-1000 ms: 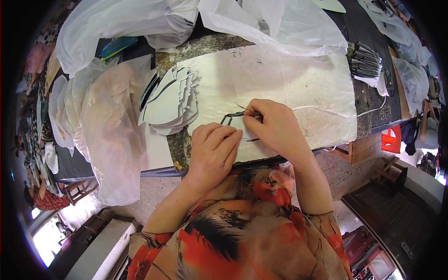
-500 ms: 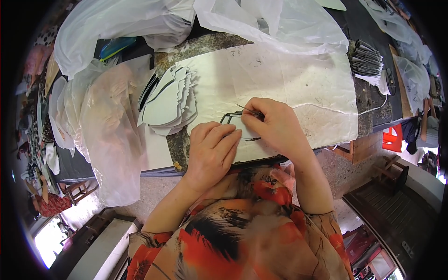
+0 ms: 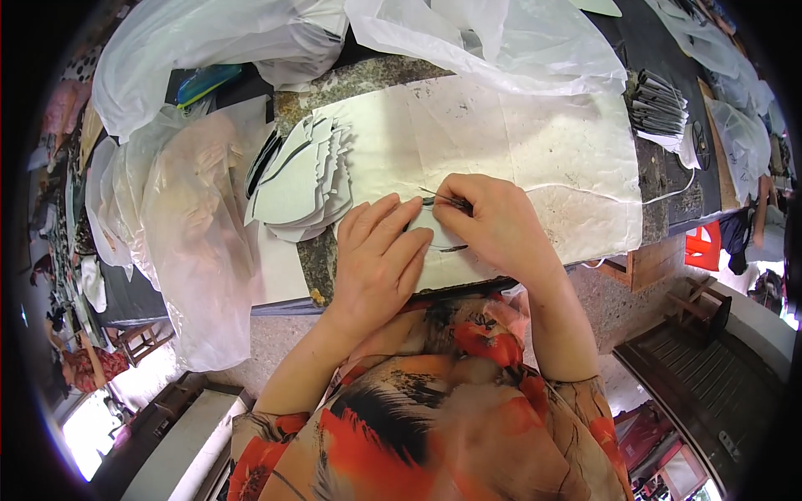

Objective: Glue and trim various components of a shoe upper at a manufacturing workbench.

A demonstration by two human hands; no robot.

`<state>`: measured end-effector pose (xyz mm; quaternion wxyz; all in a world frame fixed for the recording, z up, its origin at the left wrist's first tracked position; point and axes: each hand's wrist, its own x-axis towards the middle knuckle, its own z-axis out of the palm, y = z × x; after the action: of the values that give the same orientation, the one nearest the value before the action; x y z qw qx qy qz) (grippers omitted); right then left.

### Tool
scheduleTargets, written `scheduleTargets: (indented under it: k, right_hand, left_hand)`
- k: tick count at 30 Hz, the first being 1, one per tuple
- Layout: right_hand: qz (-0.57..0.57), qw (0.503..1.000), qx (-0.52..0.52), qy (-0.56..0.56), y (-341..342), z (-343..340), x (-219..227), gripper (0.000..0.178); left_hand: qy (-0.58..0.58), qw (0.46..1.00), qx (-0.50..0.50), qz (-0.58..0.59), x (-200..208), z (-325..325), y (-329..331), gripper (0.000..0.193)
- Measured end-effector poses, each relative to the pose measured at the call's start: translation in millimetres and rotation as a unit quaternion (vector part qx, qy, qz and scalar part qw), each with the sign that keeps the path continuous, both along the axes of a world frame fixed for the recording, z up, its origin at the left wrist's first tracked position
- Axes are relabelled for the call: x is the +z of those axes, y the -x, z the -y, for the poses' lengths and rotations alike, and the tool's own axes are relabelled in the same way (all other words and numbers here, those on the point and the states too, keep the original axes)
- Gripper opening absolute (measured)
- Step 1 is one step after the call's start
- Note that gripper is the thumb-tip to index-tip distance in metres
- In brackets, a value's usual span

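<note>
A small white cut piece (image 3: 428, 227) with dark strips along its edges lies on a pale sheet in front of me. My left hand (image 3: 372, 255) rests flat over its left side, fingers stretched out and pressing down near the top strip. Between the thumb and fingers of my right hand (image 3: 493, 221), thin dark strips (image 3: 454, 201) are pinched, their ends poking out to the left over the piece. Both hands hide much of the white piece. Left of my hands sits a stack of white cut pieces (image 3: 292, 188), some with dark strips on them.
The pale sheet (image 3: 576, 150) covers a worn board. Clear plastic bags (image 3: 200, 217) lie at the left and along the back. At the right are a bundle of dark strips (image 3: 658, 107), scissors (image 3: 700, 144) and a white cord (image 3: 668, 194). A red stool (image 3: 702, 245) stands beyond.
My left hand's fingers have moved forward and straightened, now covering dark strips that showed beside them before. My right hand stays almost in place with its strips.
</note>
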<state>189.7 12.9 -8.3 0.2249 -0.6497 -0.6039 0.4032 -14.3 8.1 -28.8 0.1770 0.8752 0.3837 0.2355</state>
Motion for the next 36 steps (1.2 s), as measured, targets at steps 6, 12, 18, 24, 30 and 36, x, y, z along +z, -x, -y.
scheduleTargets:
  k: [6,12,18,24,30,36]
  right_hand:
    - [0.005,1.0,0.012,0.001,-1.8,-2.1,-1.0,0.021]
    - [-0.035,0.999,-0.017,0.029,-3.3,-1.8,3.9,0.022]
    - [-0.015,0.999,-0.018,0.039,-6.5,-2.2,7.1,0.023]
    - [0.003,1.0,-0.012,0.021,-5.7,-2.9,5.1,0.022]
    - [-0.002,1.0,-0.027,0.009,-6.8,-2.7,2.4,0.022]
    - [0.006,0.999,-0.039,0.014,-9.1,-2.5,3.4,0.021]
  left_hand:
    - [0.008,1.0,0.003,-0.029,1.9,2.8,-1.2,0.019]
    - [-0.005,0.999,0.02,-0.048,-3.4,7.9,-2.8,0.02]
    - [0.006,0.998,0.028,-0.05,-6.2,10.1,-2.8,0.027]
    - [0.014,0.998,0.038,-0.052,-3.4,9.9,-5.1,0.042]
    - [-0.001,0.997,0.034,-0.074,-1.7,10.3,-6.9,0.043]
    - [0.004,0.997,0.036,-0.07,-0.7,10.7,-8.1,0.042]
